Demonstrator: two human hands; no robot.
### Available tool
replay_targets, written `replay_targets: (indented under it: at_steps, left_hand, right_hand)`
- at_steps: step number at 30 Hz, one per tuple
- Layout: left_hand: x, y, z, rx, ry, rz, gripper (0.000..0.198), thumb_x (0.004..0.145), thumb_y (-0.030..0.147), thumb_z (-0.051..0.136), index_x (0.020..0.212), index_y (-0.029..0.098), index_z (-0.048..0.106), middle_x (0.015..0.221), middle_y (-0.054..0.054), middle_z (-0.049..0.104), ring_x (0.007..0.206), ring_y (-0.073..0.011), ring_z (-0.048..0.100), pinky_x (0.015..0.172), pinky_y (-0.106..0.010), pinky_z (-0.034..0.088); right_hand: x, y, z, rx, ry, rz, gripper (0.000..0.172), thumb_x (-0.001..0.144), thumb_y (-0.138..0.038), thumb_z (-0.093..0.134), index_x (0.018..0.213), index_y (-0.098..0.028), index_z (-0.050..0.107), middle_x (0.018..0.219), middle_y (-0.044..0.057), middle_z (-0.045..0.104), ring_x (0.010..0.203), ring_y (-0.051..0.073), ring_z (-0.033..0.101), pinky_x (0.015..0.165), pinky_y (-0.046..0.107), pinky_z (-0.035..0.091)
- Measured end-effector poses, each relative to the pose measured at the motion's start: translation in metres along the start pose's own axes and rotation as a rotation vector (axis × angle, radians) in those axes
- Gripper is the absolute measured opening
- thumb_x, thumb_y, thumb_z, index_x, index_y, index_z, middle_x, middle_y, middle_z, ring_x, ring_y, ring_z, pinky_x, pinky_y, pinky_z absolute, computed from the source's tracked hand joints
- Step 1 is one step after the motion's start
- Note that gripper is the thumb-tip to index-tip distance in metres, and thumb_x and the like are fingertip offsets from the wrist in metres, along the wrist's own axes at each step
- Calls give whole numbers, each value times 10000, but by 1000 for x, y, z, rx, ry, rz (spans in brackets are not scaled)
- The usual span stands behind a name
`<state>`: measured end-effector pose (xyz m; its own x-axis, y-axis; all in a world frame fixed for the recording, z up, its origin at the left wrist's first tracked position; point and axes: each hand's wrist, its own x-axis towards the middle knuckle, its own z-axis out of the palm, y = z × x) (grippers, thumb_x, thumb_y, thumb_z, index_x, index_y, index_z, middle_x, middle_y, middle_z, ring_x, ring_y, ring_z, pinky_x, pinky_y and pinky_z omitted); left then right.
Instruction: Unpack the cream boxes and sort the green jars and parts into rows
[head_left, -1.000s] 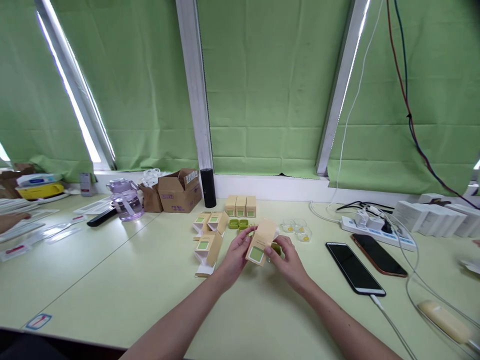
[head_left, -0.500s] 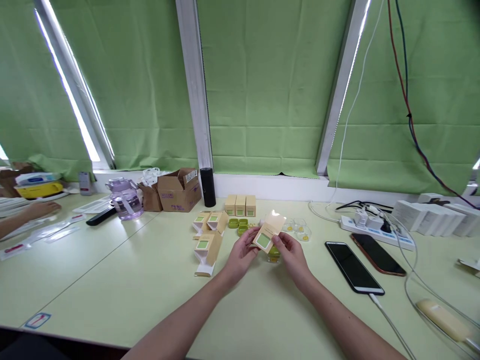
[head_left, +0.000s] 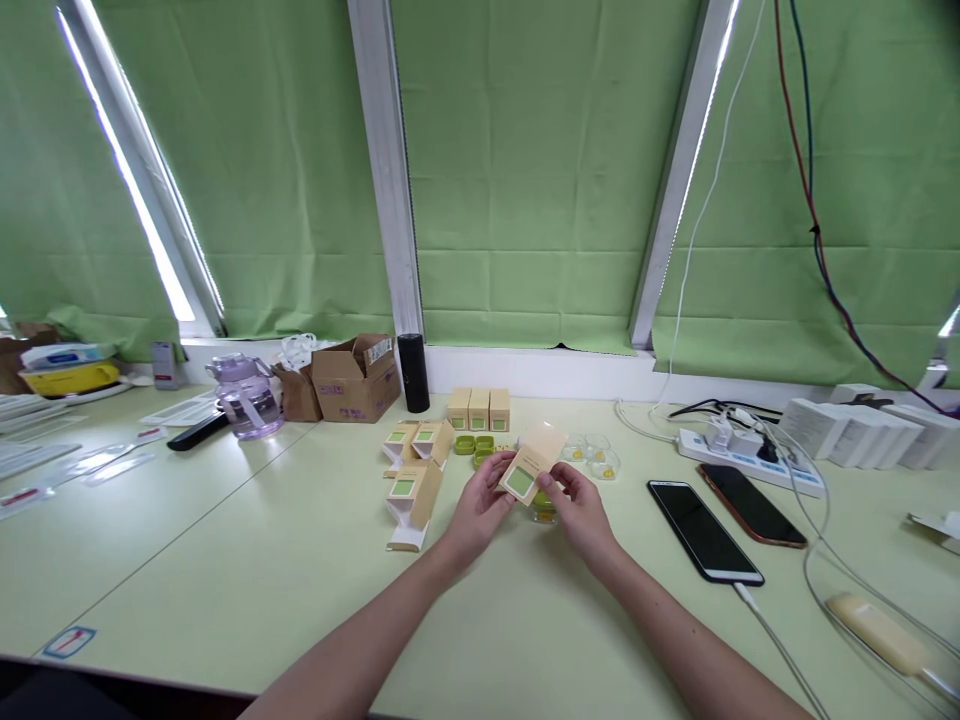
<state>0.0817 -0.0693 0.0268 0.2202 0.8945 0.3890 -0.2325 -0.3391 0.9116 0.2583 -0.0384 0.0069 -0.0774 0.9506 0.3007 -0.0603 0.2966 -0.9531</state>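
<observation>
Between my hands is a flattened tan cardboard box (head_left: 534, 463) with a green window on its front and a raised flap. My left hand (head_left: 480, 508) pinches its left edge, while my right hand (head_left: 583, 512) grips the lower right corner. Beneath it, partly covered, a green-lidded clear container (head_left: 544, 507) stands on the table. Green lids or trays (head_left: 474, 445) lie behind my left hand, and several clear round cups (head_left: 596, 452) with yellow spots sit beyond my right. To the left are opened tan boxes (head_left: 414, 490) with white inner flaps showing.
Closed tan boxes (head_left: 478, 410) stand in a row at the back, near a black cylinder (head_left: 413, 373) and a brown carton (head_left: 357, 380). A purple jug (head_left: 247, 398) is further left. Two phones (head_left: 705, 532), a power strip (head_left: 750, 460) and loose cables occupy the right side.
The flattened box has turned slightly between my hands, which keep hold of it. Another person's hand at the far left has gone out of view.
</observation>
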Motion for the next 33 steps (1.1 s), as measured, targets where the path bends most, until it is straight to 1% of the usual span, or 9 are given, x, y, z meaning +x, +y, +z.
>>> replay_targets:
  at_steps: [5, 9, 13, 16, 18, 23, 28, 30, 33]
  left_hand:
    - [0, 0, 0, -3, 27, -7, 518, 872, 360, 749, 1327, 240, 532, 1424, -142, 586, 1336, -311, 550, 1083, -429, 449]
    - [0, 1, 1, 0, 25, -8, 499, 862, 310, 725, 1310, 233, 520, 1388, -135, 606, 1287, -296, 576, 1038, -403, 469]
    - [-3, 4, 1, 38, 20, -33, 566, 795, 172, 680, 1327, 244, 504, 1359, -113, 629, 1242, -284, 595, 989, -377, 484]
    - [-5, 5, 2, 45, -6, -35, 652, 733, 94, 623, 1349, 259, 487, 1364, -95, 632, 1252, -282, 589, 970, -361, 485]
    - [-5, 5, 2, 62, -14, -25, 662, 733, 84, 602, 1359, 257, 475, 1370, -95, 629, 1271, -283, 579, 982, -364, 480]
    - [-4, 1, 2, 249, 66, 6, 554, 847, 187, 655, 1365, 252, 470, 1373, -121, 618, 1263, -290, 578, 1010, -403, 475]
    - [-5, -1, 1, 481, 179, 59, 385, 877, 307, 718, 1231, 244, 581, 1264, -106, 661, 1179, -294, 599, 984, -418, 471]
    - [-6, -1, 0, 491, 178, 78, 350, 908, 346, 695, 1228, 239, 602, 1269, -110, 661, 1189, -299, 597, 999, -426, 467]
    - [-7, -1, -2, 473, 126, 112, 383, 970, 390, 615, 1315, 226, 583, 1349, -137, 633, 1241, -310, 587, 1032, -436, 460]
  right_hand:
    - [-3, -7, 0, -85, -34, -85, 480, 822, -654, 700, 948, -191, 699, 968, 91, 737, 951, 260, 661, 854, 337, 500]
    - [-3, -9, 0, -121, -15, -98, 451, 804, -643, 723, 864, -197, 692, 874, 67, 713, 895, 248, 649, 838, 333, 492]
    - [-1, -8, 1, -15, -37, -42, 489, 794, -661, 730, 923, -190, 714, 911, 84, 741, 904, 257, 669, 825, 341, 513]
    - [0, -9, 1, 93, -44, 21, 544, 776, -681, 742, 1001, -186, 728, 1021, 115, 767, 969, 277, 690, 876, 372, 530]
    - [0, -10, 1, 122, -52, 34, 554, 763, -686, 757, 993, -183, 735, 1037, 124, 773, 990, 287, 700, 909, 389, 533]
    - [-1, -12, 1, 163, -39, 47, 565, 734, -691, 783, 1000, -194, 742, 1066, 121, 779, 1045, 299, 709, 972, 413, 529]
    - [-1, -15, 2, 151, -18, 44, 578, 707, -715, 786, 955, -195, 741, 1026, 118, 782, 1010, 296, 717, 935, 403, 548]
    - [-1, -16, 1, 157, -13, 49, 572, 699, -716, 790, 928, -195, 737, 1010, 113, 782, 987, 291, 718, 912, 395, 553]
    - [-1, -17, 0, 181, 4, 75, 548, 696, -712, 793, 874, -200, 720, 958, 98, 781, 947, 281, 718, 870, 373, 556]
